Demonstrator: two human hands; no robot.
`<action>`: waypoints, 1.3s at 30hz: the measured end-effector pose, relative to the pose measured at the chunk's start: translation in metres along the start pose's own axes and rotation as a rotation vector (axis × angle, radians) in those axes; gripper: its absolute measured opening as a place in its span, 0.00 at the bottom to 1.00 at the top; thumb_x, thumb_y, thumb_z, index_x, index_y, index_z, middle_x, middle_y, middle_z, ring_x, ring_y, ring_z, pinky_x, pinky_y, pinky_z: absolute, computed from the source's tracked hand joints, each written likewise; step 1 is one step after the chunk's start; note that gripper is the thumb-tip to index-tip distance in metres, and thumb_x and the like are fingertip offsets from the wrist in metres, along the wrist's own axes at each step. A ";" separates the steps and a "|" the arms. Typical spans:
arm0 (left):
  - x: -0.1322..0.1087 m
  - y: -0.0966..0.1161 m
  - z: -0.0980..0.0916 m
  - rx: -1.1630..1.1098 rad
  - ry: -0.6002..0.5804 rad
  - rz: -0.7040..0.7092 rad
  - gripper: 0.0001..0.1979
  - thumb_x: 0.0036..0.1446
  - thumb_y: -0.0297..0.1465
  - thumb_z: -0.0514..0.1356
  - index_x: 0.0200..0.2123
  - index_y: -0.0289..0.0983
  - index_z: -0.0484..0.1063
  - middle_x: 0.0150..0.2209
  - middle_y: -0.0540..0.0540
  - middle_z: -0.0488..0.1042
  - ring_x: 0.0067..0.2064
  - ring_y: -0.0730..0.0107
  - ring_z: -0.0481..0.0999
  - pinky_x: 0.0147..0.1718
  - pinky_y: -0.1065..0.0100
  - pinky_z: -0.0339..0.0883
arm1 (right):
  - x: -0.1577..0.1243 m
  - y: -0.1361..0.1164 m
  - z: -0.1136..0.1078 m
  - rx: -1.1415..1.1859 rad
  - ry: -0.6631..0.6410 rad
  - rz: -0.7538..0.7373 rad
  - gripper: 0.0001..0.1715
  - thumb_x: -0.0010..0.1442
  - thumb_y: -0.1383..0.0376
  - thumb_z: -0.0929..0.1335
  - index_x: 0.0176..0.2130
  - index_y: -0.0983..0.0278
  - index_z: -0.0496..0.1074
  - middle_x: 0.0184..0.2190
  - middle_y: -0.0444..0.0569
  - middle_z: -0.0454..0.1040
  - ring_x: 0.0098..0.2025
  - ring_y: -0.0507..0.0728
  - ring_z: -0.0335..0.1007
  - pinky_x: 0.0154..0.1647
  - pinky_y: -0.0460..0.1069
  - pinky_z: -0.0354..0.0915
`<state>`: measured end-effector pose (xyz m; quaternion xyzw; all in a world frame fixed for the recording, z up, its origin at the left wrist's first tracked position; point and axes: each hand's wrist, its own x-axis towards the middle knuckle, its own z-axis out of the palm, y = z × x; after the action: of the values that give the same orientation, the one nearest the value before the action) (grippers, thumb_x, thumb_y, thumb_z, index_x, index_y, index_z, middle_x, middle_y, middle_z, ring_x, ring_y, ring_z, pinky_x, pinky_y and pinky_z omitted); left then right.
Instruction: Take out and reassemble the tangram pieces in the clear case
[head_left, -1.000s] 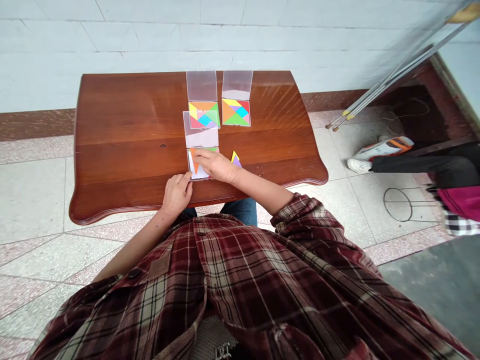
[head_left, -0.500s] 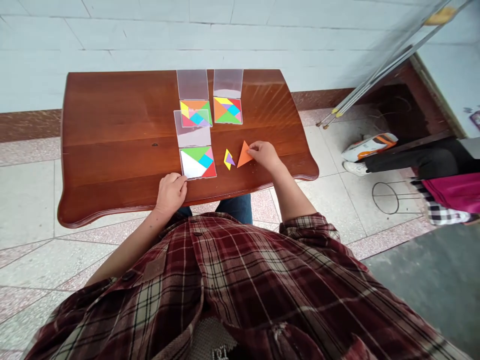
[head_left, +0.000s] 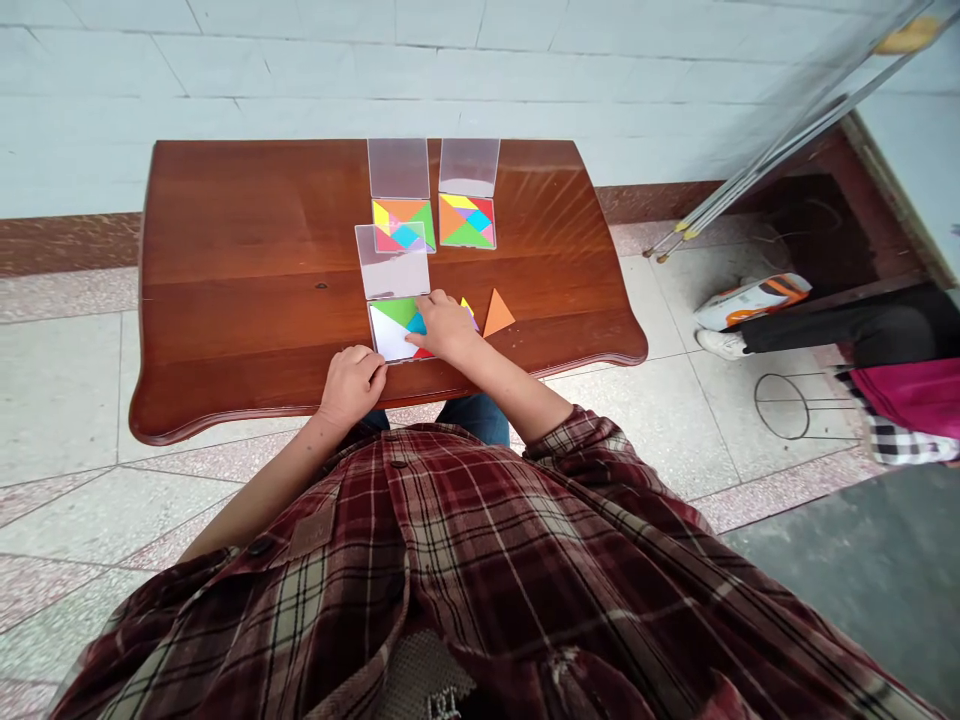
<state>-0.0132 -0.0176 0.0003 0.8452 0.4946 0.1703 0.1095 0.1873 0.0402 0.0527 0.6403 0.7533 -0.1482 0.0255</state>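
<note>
A tangram case (head_left: 390,335) lies with its clear lid (head_left: 394,270) folded back, holding green, blue and red pieces around a bare white area. My left hand (head_left: 354,383) has its fingers curled at the near left corner of the case, gripping its edge. Over the case's right half is my right hand (head_left: 448,328), thumb and fingers apart, fingertips touching the pieces and hiding some of them. An orange triangle (head_left: 498,315) lies loose on the table to the right. Between it and my right hand, a yellow piece (head_left: 466,304) and a purple one are partly covered.
Two more lidded tangram cases, a left one (head_left: 405,215) and a right one (head_left: 466,220), stand open at the back of the wooden table (head_left: 240,290). Crutches (head_left: 750,165) lean at the right. A seated person's leg (head_left: 810,330) and a bag (head_left: 754,302) are beyond the table.
My right hand has let go of the orange triangle, leaving it on the table, and moved left over the near case. My left hand stays at the corner. The view has shifted slightly.
</note>
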 end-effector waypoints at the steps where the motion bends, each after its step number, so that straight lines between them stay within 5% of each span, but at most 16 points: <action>1: 0.000 0.000 0.000 0.001 0.004 0.003 0.12 0.64 0.31 0.52 0.36 0.38 0.75 0.37 0.40 0.76 0.40 0.57 0.72 0.39 0.58 0.62 | 0.000 -0.003 0.000 -0.033 -0.007 0.004 0.29 0.61 0.59 0.71 0.58 0.70 0.67 0.56 0.65 0.68 0.56 0.67 0.67 0.55 0.58 0.66; 7: 0.001 0.000 0.001 0.012 0.008 0.000 0.12 0.64 0.31 0.52 0.35 0.38 0.75 0.36 0.40 0.75 0.39 0.57 0.72 0.38 0.58 0.63 | -0.007 -0.011 0.003 -0.154 0.023 -0.011 0.20 0.65 0.67 0.63 0.53 0.76 0.71 0.50 0.70 0.73 0.51 0.67 0.73 0.50 0.57 0.68; 12: 0.001 0.001 0.000 -0.007 -0.005 -0.009 0.12 0.64 0.31 0.52 0.35 0.38 0.76 0.37 0.40 0.75 0.40 0.56 0.72 0.39 0.57 0.63 | -0.004 -0.004 0.005 -0.122 0.009 0.044 0.24 0.67 0.73 0.55 0.54 0.73 0.72 0.48 0.66 0.77 0.48 0.64 0.76 0.45 0.54 0.68; 20: 0.001 0.001 -0.001 -0.001 0.000 -0.008 0.12 0.63 0.31 0.52 0.34 0.38 0.75 0.36 0.40 0.75 0.39 0.56 0.72 0.38 0.57 0.63 | -0.008 0.066 -0.010 0.256 0.228 0.210 0.17 0.65 0.67 0.61 0.50 0.66 0.73 0.42 0.54 0.79 0.43 0.60 0.74 0.43 0.51 0.66; 26: 0.001 -0.001 0.001 0.031 0.020 0.005 0.11 0.64 0.31 0.52 0.35 0.38 0.75 0.36 0.41 0.76 0.39 0.57 0.73 0.38 0.58 0.63 | -0.024 0.105 -0.003 0.239 0.186 0.385 0.15 0.64 0.66 0.64 0.47 0.67 0.75 0.43 0.57 0.77 0.43 0.60 0.74 0.45 0.52 0.66; 32: 0.001 -0.002 0.000 0.021 0.026 0.002 0.11 0.63 0.31 0.52 0.35 0.39 0.75 0.37 0.41 0.76 0.40 0.57 0.72 0.38 0.58 0.63 | -0.021 0.067 -0.010 0.159 0.226 0.282 0.17 0.65 0.65 0.63 0.52 0.65 0.73 0.51 0.59 0.73 0.47 0.63 0.73 0.48 0.55 0.68; 39: 0.001 -0.001 0.001 0.030 0.023 0.009 0.11 0.64 0.31 0.53 0.35 0.38 0.75 0.36 0.41 0.75 0.39 0.57 0.72 0.38 0.59 0.63 | 0.008 0.005 -0.004 0.114 0.051 -0.007 0.19 0.67 0.63 0.65 0.56 0.66 0.70 0.52 0.57 0.72 0.48 0.61 0.71 0.47 0.53 0.66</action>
<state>-0.0134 -0.0160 -0.0004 0.8469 0.4946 0.1729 0.0905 0.1915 0.0496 0.0533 0.6418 0.7461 -0.1748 -0.0306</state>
